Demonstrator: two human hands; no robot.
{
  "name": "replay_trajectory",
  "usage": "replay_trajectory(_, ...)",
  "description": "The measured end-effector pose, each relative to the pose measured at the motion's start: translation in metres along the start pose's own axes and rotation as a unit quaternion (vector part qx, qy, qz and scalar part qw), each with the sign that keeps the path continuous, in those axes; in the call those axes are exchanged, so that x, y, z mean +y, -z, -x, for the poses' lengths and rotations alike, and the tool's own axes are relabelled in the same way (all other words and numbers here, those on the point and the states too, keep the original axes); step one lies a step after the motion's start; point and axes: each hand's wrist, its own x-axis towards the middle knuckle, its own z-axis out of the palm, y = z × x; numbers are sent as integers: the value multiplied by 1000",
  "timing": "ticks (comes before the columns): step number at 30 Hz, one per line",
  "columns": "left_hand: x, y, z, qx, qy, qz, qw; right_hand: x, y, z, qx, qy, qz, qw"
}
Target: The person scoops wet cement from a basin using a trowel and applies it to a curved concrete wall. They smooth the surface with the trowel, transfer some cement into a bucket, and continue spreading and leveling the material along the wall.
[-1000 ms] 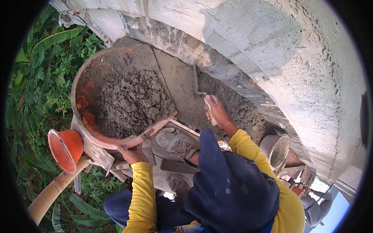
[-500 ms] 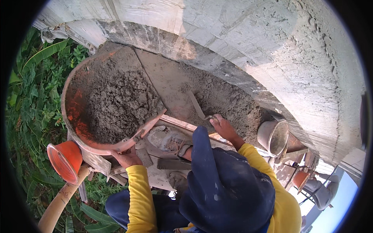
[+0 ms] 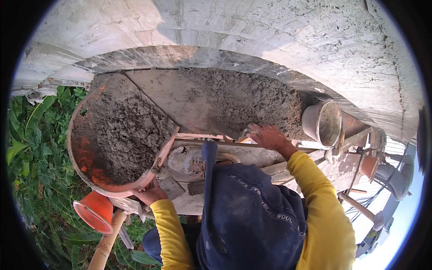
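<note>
Since the trowel point(image 3: 245, 133) sits at the six-o'clock edge of the mortar point(image 3: 252, 99), gripped in the right hand point(image 3: 268, 136), a low, flat blade should gather cleanly. The left hand point(image 3: 151, 193), grip unclear, touches the tub point(image 3: 167, 150) at five o'clock and should steady it. A bucket point(image 3: 310, 121) stands at the right hand's three o'clock.

From where I stand, the L hand point(image 3: 150, 193) touches the near rim of the big round tub point(image 3: 164, 155); whether it grips, I cannot say. The tub holds lumpy grey cement point(image 3: 130, 132). The R hand point(image 3: 269, 136) has its fingers closed round a trowel point(image 3: 244, 133), mostly hidden, at the near edge of a cement-covered board point(image 3: 157, 90). To the R, approx. level w/ that hand, is a grey bucket point(image 3: 321, 123), tilted; an orange bucket point(image 3: 95, 211) is just below the tub, also tilted. A curved concrete wall point(image 3: 270, 36) runs behind, and green plants point(image 3: 36, 148) grow at L.
</note>
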Motion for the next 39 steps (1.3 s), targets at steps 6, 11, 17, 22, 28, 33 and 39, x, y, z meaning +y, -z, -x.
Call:
replay_trajectory(6,-3,6,-6,-9,4,19,1000,15,23,-21,78,6,30,997)
replay_trajectory(11,-3,13,-6,-21,-11,23,999,-25,17,-24,158,-33,64,985)
replay_trajectory(17,-9,9,-3,-17,3,28,999,-32,48,-70,247,-76,55,964)
replay_trajectory(22,-12,21,-7,-29,7,40,999,-60,73,-44,253,-69,86,961)
replay_trajectory(28,-14,13,-5,-1,4,67,998,-127,90,-41,379,80,97,917)
replay_trajectory(33,-11,9,-4,-2,22,65,998,-243,90,-68,344,317,70,881)
replay_trajectory(39,-11,17,-5,-25,8,47,999,-160,116,-66,297,105,-126,941)
